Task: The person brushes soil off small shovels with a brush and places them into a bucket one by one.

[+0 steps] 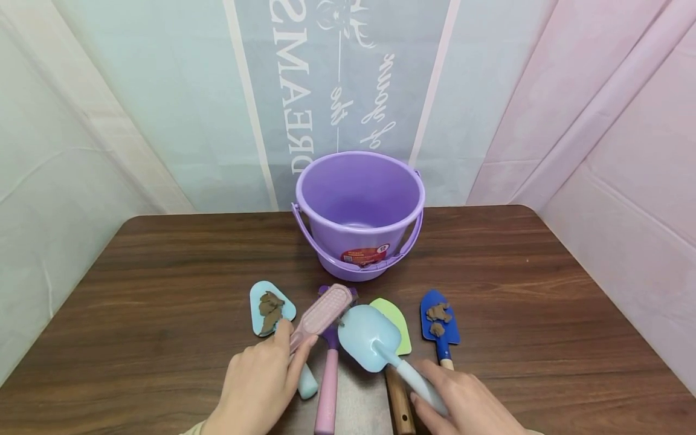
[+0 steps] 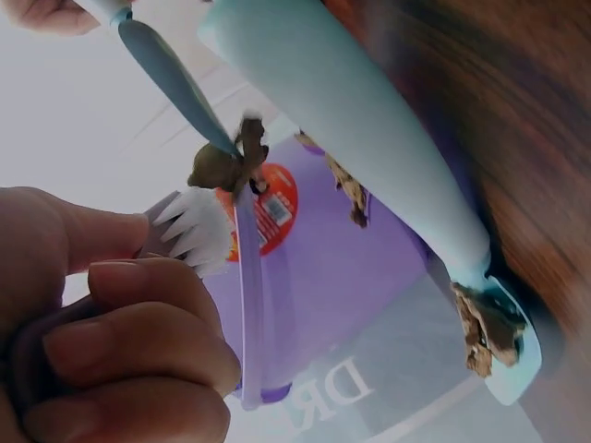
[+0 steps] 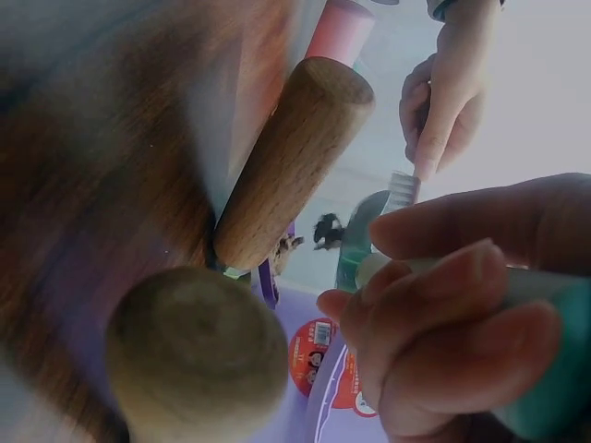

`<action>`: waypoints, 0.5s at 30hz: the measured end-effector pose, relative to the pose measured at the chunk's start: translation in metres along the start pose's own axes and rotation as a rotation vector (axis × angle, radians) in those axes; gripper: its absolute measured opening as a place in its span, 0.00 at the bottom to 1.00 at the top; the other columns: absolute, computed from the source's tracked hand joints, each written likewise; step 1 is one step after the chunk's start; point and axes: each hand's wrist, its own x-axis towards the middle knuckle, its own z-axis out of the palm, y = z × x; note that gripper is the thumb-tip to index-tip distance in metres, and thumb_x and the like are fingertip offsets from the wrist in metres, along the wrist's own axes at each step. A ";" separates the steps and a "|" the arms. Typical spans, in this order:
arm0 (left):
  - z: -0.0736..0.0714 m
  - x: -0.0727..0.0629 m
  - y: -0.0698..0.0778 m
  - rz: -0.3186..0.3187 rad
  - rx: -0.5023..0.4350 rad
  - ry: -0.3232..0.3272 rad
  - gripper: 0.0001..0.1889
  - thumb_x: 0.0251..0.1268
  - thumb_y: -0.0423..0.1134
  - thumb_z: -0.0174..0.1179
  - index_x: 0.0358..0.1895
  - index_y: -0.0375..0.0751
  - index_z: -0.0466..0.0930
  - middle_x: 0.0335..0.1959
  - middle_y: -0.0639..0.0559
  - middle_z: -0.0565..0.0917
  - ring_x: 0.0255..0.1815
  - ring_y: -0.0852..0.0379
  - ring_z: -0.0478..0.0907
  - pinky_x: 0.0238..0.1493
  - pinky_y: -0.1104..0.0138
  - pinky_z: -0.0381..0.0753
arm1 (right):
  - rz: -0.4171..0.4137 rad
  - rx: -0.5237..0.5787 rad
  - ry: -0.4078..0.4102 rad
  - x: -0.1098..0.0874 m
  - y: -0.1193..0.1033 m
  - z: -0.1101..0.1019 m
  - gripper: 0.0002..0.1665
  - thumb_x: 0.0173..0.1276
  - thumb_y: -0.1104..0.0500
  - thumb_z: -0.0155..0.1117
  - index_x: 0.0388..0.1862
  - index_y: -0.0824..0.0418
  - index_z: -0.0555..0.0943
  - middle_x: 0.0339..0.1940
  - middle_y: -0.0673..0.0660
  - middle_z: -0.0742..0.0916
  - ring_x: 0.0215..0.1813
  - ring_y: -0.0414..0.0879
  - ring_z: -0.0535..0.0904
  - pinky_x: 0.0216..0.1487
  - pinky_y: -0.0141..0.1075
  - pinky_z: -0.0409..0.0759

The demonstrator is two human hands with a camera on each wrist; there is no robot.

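Observation:
My left hand point(image 1: 261, 380) grips a pink scrubbing brush point(image 1: 326, 308) by its handle. White bristles point(image 2: 201, 231) point toward the edge of a light blue shovel point(image 1: 367, 335). That shovel's pale handle point(image 1: 421, 385) is held in my right hand point(image 1: 464, 402), its blade raised and tilted over the other tools. At the blade's left edge clings a brown clump point(image 2: 222, 164), close to the brush head. The underside of the shovel blade is hidden in the head view.
A purple bucket point(image 1: 361, 248) stands behind the tools on the wooden table point(image 1: 163, 290). Lying left is a light blue trowel point(image 1: 257, 302) with brown lumps. A purple tool with pink handle point(image 1: 326, 393), a green trowel point(image 1: 399, 323) and a blue trowel point(image 1: 432, 299) also lie there.

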 end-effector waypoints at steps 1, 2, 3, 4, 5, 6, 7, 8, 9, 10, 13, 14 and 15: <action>-0.001 0.000 -0.001 -0.005 0.003 0.000 0.18 0.66 0.54 0.58 0.31 0.43 0.68 0.10 0.58 0.66 0.09 0.55 0.68 0.10 0.62 0.59 | -0.001 -0.002 0.004 0.000 0.000 0.000 0.16 0.65 0.53 0.65 0.48 0.59 0.76 0.25 0.44 0.75 0.22 0.30 0.67 0.20 0.28 0.68; -0.001 0.000 -0.002 -0.010 0.004 0.001 0.18 0.66 0.54 0.58 0.31 0.43 0.67 0.10 0.58 0.65 0.09 0.56 0.67 0.10 0.63 0.59 | -0.006 -0.006 0.011 -0.001 0.000 0.000 0.17 0.65 0.53 0.65 0.48 0.59 0.76 0.25 0.45 0.75 0.22 0.30 0.67 0.20 0.28 0.68; -0.002 0.001 -0.003 -0.015 0.006 -0.001 0.19 0.66 0.53 0.59 0.30 0.43 0.67 0.10 0.58 0.65 0.09 0.57 0.65 0.10 0.63 0.59 | -0.008 -0.006 0.014 -0.001 0.000 0.000 0.17 0.65 0.53 0.65 0.48 0.60 0.76 0.25 0.45 0.75 0.22 0.30 0.67 0.20 0.28 0.68; -0.002 0.001 -0.004 -0.018 0.006 -0.002 0.19 0.66 0.53 0.59 0.30 0.42 0.67 0.10 0.58 0.64 0.09 0.58 0.64 0.10 0.63 0.58 | -0.010 -0.006 0.017 -0.001 0.000 0.000 0.17 0.65 0.53 0.65 0.48 0.60 0.76 0.25 0.45 0.75 0.22 0.30 0.67 0.20 0.27 0.68; -0.003 0.001 -0.004 -0.022 0.004 -0.005 0.19 0.66 0.53 0.59 0.30 0.42 0.67 0.10 0.58 0.63 0.09 0.59 0.63 0.10 0.64 0.58 | -0.011 -0.008 0.019 -0.001 0.001 0.000 0.17 0.65 0.53 0.65 0.48 0.60 0.76 0.25 0.45 0.75 0.22 0.29 0.67 0.20 0.27 0.68; -0.003 0.000 -0.005 -0.025 0.000 -0.011 0.19 0.66 0.53 0.58 0.30 0.42 0.67 0.10 0.59 0.63 0.09 0.60 0.62 0.10 0.64 0.58 | -0.010 -0.007 0.019 -0.001 0.001 0.000 0.17 0.65 0.53 0.65 0.48 0.60 0.76 0.25 0.45 0.75 0.22 0.29 0.67 0.20 0.27 0.68; -0.003 0.000 -0.005 -0.028 -0.004 -0.019 0.19 0.66 0.53 0.58 0.30 0.42 0.67 0.10 0.59 0.62 0.10 0.60 0.61 0.10 0.65 0.57 | -0.008 -0.006 0.018 -0.001 0.001 0.000 0.17 0.65 0.53 0.65 0.48 0.60 0.76 0.25 0.45 0.75 0.22 0.29 0.67 0.20 0.27 0.68; -0.003 0.000 -0.004 -0.028 -0.008 -0.022 0.18 0.67 0.53 0.58 0.31 0.42 0.67 0.10 0.59 0.62 0.10 0.60 0.61 0.11 0.64 0.58 | -0.007 -0.006 0.017 -0.001 0.001 0.000 0.17 0.65 0.53 0.65 0.48 0.60 0.76 0.25 0.45 0.75 0.22 0.29 0.67 0.20 0.27 0.68; -0.002 -0.001 -0.003 -0.026 -0.009 -0.021 0.18 0.67 0.54 0.57 0.31 0.43 0.67 0.10 0.59 0.63 0.09 0.59 0.62 0.11 0.64 0.58 | -0.005 -0.007 0.015 -0.001 0.001 0.000 0.17 0.65 0.53 0.65 0.48 0.60 0.76 0.25 0.45 0.75 0.22 0.30 0.67 0.20 0.27 0.68; -0.002 -0.001 -0.003 -0.023 -0.012 -0.020 0.18 0.67 0.54 0.57 0.32 0.43 0.67 0.10 0.59 0.64 0.09 0.58 0.63 0.11 0.64 0.58 | -0.006 -0.010 0.017 -0.001 0.001 0.000 0.17 0.65 0.53 0.65 0.48 0.60 0.76 0.25 0.45 0.75 0.22 0.30 0.67 0.20 0.28 0.68; -0.001 -0.003 0.001 0.006 -0.012 0.008 0.18 0.66 0.54 0.58 0.33 0.44 0.68 0.10 0.60 0.64 0.09 0.56 0.67 0.11 0.64 0.59 | -0.013 -0.018 0.022 -0.002 0.002 0.001 0.16 0.65 0.53 0.65 0.48 0.59 0.76 0.25 0.44 0.75 0.22 0.30 0.67 0.20 0.28 0.67; -0.001 -0.004 0.003 0.018 -0.009 0.022 0.18 0.66 0.55 0.58 0.33 0.44 0.68 0.10 0.60 0.64 0.09 0.56 0.67 0.12 0.64 0.59 | -0.016 -0.017 0.023 -0.002 0.002 0.001 0.16 0.65 0.54 0.64 0.48 0.59 0.76 0.25 0.44 0.75 0.22 0.30 0.67 0.20 0.28 0.67; 0.000 -0.005 0.004 0.031 -0.005 0.035 0.18 0.66 0.55 0.58 0.33 0.45 0.68 0.10 0.61 0.63 0.09 0.56 0.68 0.12 0.64 0.59 | -0.017 -0.016 0.024 -0.002 0.002 0.001 0.16 0.65 0.54 0.64 0.48 0.59 0.76 0.25 0.44 0.75 0.22 0.29 0.67 0.20 0.28 0.67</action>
